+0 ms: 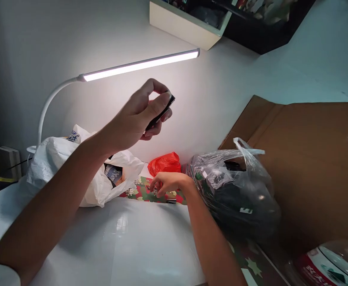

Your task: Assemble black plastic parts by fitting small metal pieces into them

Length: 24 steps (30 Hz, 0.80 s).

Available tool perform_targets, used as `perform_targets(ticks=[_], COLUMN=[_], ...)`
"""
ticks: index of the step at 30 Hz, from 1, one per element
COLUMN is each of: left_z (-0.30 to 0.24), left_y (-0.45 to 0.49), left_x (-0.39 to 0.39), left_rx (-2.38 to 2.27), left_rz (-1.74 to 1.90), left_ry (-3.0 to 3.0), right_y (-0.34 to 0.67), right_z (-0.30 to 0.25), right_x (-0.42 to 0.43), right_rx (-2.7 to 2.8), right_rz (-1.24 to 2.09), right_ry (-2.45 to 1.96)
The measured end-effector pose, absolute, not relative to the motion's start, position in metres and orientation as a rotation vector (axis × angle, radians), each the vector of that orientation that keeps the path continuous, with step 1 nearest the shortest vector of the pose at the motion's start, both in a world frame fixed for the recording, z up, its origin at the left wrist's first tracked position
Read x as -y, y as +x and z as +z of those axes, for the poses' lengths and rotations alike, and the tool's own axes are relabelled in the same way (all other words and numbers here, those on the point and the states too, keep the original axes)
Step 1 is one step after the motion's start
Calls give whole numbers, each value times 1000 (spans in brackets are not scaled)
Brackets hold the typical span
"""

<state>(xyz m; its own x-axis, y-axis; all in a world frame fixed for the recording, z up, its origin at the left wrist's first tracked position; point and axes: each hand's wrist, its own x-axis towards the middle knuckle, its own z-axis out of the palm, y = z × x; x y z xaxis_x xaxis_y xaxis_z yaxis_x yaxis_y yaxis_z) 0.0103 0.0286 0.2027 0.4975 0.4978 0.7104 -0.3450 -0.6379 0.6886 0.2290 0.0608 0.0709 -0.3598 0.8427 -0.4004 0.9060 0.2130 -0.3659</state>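
Observation:
My left hand (145, 109) is raised under the lamp and closed around a thin, flat black object (161, 115), whose kind I cannot make out. Lower down, my right hand (168, 182) reaches over a red and green patterned sheet (142, 193), its fingers curled downward. Small metallic-looking bits (130, 192) lie on that sheet beside the fingers. Whether the right fingertips pinch one of these bits is too small to tell. A red plastic bag (164, 163) sits just behind the right hand.
A lit bar lamp (141, 65) arches over the white surface (138, 242). A white plastic bag (99, 190) stands at left, a clear bag of dark things (236, 198) at right. Beyond are a cardboard box (308, 167) and a large labelled bottle (335, 262). A shelf (186, 24) hangs above.

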Motion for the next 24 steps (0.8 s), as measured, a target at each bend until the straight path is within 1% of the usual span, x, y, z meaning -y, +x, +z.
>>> perform_targets(ticks=[3,6,13,18,24], left_z=[200,198,199,201,200], left_y=[16,20,18,14,13], left_x=[-30,-30,-28,-29,-34], left_rx=[-112,-96,-123,-142,-122], left_rz=[1194,1170,1123,1092,1082], left_ry=[1844,1815,1891,1945,1871], right_y=[231,236,242,242,242], right_z=[48,37,27,25,23], right_x=[-77,-82,-85,-87,-91], right_rx=[-2300,-2305,-2373,-2414,-2455], right_rz=[-858,-840,-832,-921,-1020], right_ry=[1718,1758,1825,1784,1732])
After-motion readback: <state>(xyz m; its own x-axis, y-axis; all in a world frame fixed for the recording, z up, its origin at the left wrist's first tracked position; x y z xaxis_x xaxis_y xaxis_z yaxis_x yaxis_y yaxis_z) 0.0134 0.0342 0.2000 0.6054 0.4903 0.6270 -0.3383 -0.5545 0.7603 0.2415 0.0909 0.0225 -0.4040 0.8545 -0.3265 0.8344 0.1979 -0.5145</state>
